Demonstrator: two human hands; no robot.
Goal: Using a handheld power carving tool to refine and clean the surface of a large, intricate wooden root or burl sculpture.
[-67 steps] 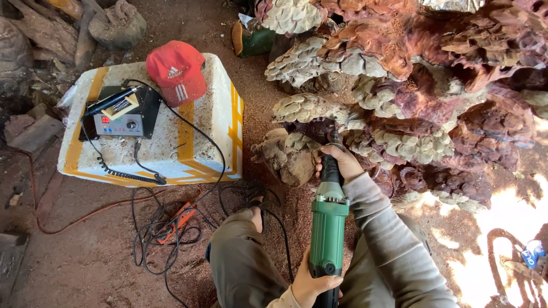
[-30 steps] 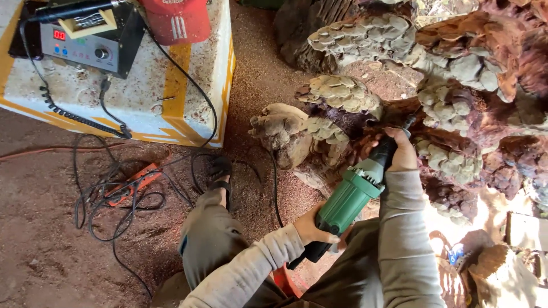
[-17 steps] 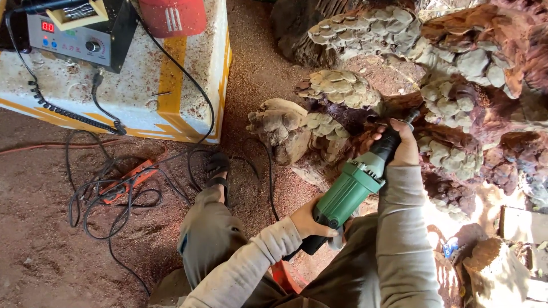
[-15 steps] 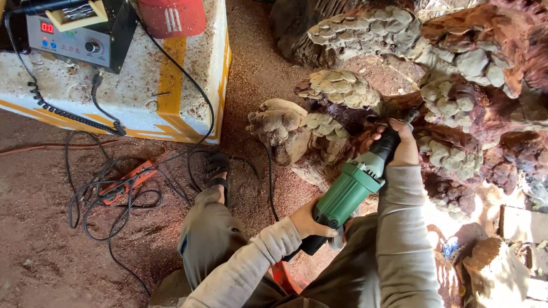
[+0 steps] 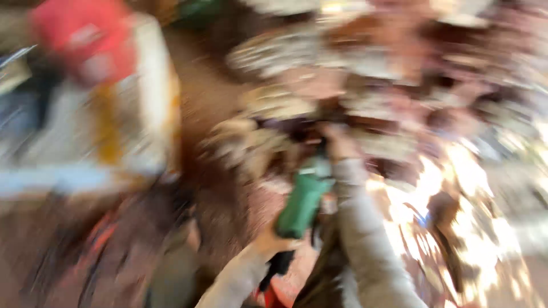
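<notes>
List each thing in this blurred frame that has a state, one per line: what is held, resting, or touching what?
green power tool: held in both hands, front end toward the carved wood.
left hand: gripping the tool's rear.
right hand: on the tool's front end, at the wood.
carved wood: lying on the ground, too blurred for detail.
red cap: resting on the white box.
white box: standing on the dirt floor.

Through heavy blur, the left hand (image 5: pixel 268 239) curls closed low down while the right hand (image 5: pixel 341 142) reaches forward, grey-sleeved forearms converging.
</notes>
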